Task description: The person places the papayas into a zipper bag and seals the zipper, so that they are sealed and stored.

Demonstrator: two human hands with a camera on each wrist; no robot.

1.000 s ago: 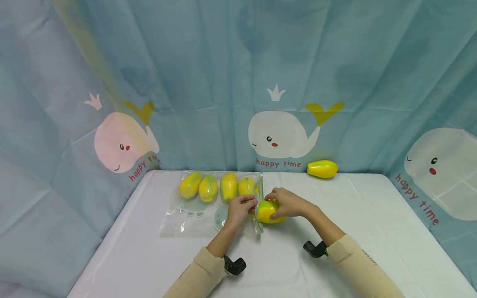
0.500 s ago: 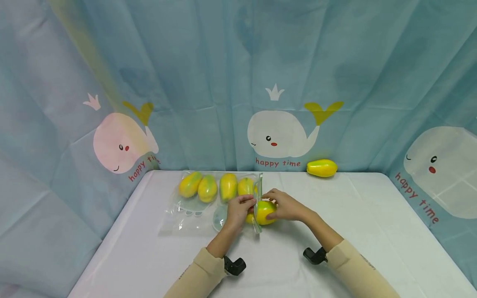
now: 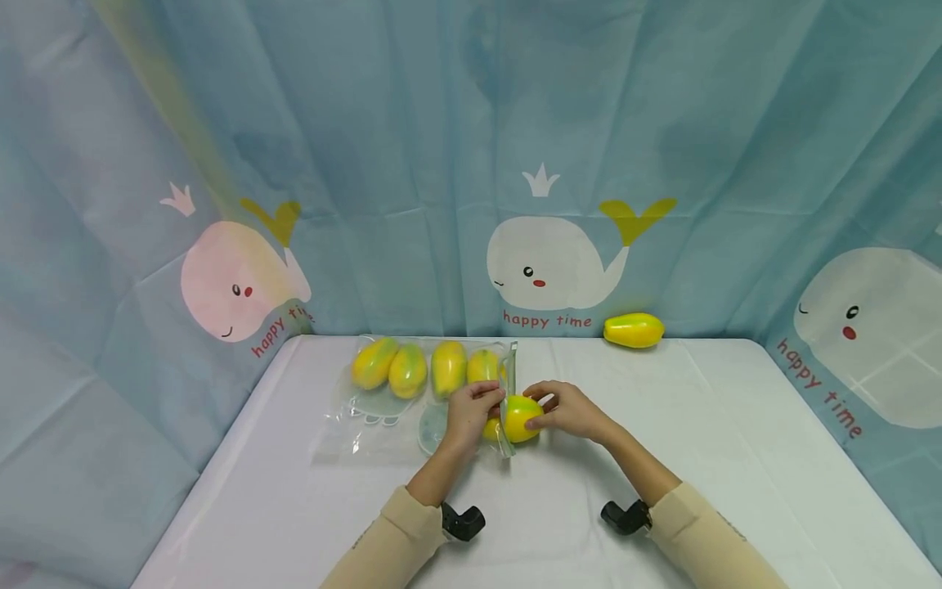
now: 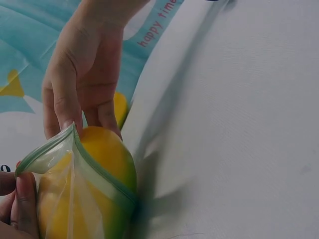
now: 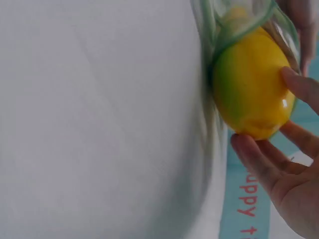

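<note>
A clear zip bag (image 3: 346, 438) with a green-edged mouth lies on the table, several yellow-green papayas (image 3: 449, 370) inside it. My left hand (image 3: 467, 415) pinches the bag's edge at its mouth, thumb against fingers in the left wrist view. Another papaya (image 3: 524, 419) is partly through the mouth, its far part under the plastic and its rounded end outside. Around that end my right hand (image 3: 567, 411) curls its thumb and fingers; the right wrist view shows the fingertips (image 5: 291, 74) against the skin. In the left wrist view the green zip strip (image 4: 102, 172) crosses the papaya (image 4: 107, 149).
One more papaya (image 3: 634, 330) lies at the table's back edge, by the blue curtain (image 3: 412, 262) with printed whales. White cloth covers the table (image 3: 662, 425). A black wrist camera (image 3: 462, 522) sits at the left cuff, another wrist camera (image 3: 625, 517) at the right.
The papaya in my right hand has moved left, farther into the bag's mouth, and the right hand has followed it. My left hand keeps its pinch on the bag's edge.
</note>
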